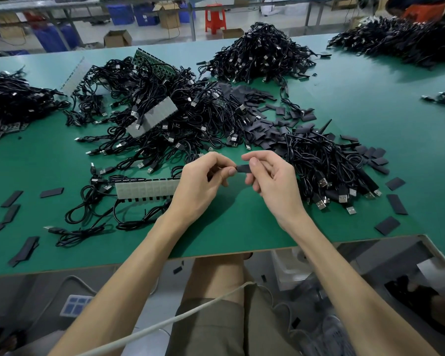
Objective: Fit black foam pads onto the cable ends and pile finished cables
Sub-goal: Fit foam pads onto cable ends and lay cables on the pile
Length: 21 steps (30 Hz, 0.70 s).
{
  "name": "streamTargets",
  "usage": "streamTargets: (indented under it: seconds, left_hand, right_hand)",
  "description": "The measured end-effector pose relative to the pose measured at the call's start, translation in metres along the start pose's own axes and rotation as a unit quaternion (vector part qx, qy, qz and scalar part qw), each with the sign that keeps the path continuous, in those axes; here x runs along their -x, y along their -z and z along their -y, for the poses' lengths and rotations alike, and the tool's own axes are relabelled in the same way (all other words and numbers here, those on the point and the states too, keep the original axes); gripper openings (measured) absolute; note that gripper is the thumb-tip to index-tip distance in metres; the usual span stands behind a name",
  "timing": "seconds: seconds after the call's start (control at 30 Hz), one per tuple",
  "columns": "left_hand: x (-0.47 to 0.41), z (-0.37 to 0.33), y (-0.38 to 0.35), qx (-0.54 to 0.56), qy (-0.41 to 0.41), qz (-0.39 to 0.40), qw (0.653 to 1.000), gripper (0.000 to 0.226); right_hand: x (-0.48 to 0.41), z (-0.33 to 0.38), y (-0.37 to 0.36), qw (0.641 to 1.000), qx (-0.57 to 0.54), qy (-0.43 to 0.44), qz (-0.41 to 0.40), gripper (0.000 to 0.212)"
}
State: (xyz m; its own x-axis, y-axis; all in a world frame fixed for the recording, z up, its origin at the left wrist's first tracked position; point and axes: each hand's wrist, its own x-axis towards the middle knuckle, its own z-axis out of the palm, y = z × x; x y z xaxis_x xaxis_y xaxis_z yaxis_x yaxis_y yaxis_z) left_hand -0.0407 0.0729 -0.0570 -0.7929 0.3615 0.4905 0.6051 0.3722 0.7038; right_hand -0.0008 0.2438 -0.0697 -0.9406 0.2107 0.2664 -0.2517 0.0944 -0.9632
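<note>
Above the green table (231,227), my left hand (203,183) and my right hand (270,181) meet over a small black foam pad (243,168). My right thumb and fingers pinch the pad's right end. My left thumb and fingers pinch at its left end; whatever my left hand holds there is hidden by the fingers. A heap of black USB cables (326,170) lies just right of my right hand. A larger tangle of cables (165,119) spreads behind my left hand. Loose foam pads (265,129) lie scattered between the heaps.
A white strip panel with cables attached (147,188) lies left of my left hand. More cable heaps sit far back (262,52), at far left (10,104) and far right (401,39). Single pads (387,226) dot the table. The table's front edge runs below my wrists.
</note>
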Motion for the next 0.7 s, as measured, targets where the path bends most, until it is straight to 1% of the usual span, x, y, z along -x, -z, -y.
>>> streamTargets:
  seconds: [0.07, 0.2, 0.3, 0.4, 0.47, 0.57, 0.63, 0.7]
  left_hand:
    - [0.0016, -0.0008, -0.0003, -0.049, -0.028, 0.006, 0.998, 0.008]
    - [0.0018, 0.0006, -0.0019, -0.159, -0.064, 0.028, 0.985, 0.017]
    - [0.0003, 0.0017, -0.0023, -0.167, -0.05, 0.072, 0.982, 0.029]
    - [-0.0004, 0.0021, -0.0024, -0.154, -0.035, 0.115, 0.981, 0.044]
    - [-0.0007, 0.003, -0.0048, -0.166, -0.052, 0.121, 0.977, 0.038]
    - [-0.0007, 0.0039, -0.0069, -0.147, -0.076, 0.069, 0.984, 0.021]
    - [-0.0008, 0.0023, -0.0051, -0.098, -0.053, 0.02, 0.994, 0.013]
    - [-0.003, -0.0019, -0.0035, -0.03, 0.002, -0.021, 0.999, 0.007]
  right_hand:
    - [-0.0001, 0.0004, 0.0007, 1.0, -0.01, 0.003, -0.024, 0.017]
    - [0.0001, 0.0024, 0.0038, 0.993, -0.059, 0.005, -0.104, 0.021]
    - [0.0007, 0.0043, 0.0061, 0.984, -0.086, 0.013, -0.154, 0.021]
    - [0.0012, 0.0063, 0.0075, 0.978, -0.105, 0.023, -0.181, 0.02]
    - [0.0014, 0.0076, 0.0068, 0.978, -0.113, 0.031, -0.171, 0.018]
    - [0.0004, 0.0076, 0.0035, 0.983, -0.135, 0.034, -0.121, 0.015]
    - [-0.0001, 0.0068, 0.0024, 0.987, -0.128, 0.026, -0.095, 0.017]
    - [-0.0002, 0.0051, 0.0025, 0.992, -0.091, 0.018, -0.083, 0.021]
